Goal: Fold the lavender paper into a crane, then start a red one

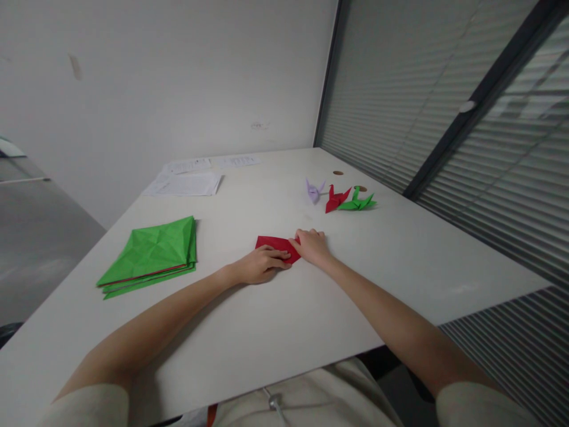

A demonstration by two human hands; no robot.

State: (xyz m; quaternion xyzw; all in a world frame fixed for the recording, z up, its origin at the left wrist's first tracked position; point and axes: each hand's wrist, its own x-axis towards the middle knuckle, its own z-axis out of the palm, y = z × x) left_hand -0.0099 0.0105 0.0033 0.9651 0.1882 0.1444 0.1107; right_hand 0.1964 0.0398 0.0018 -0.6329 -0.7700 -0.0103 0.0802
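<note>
A folded piece of red origami paper (273,242) lies on the white table in front of me. Across its near side rests my left hand (262,263), fingers together and pressing it down. My right hand (312,245) grips the paper's right end, with its fingers curled and the thumb reaching onto the red surface. Part of the paper is hidden under both hands. Beyond my right hand stand a lilac paper crane (314,192), a red paper crane (336,198) and a green paper crane (358,201); the red and green ones touch or overlap.
To the left lies a stack of creased paper sheets (160,246), mostly green with a red edge showing. Printed papers (189,184) lie at the table's far left. Two round holes (338,173) pierce the table (267,332) by the blinds (400,118) on the right.
</note>
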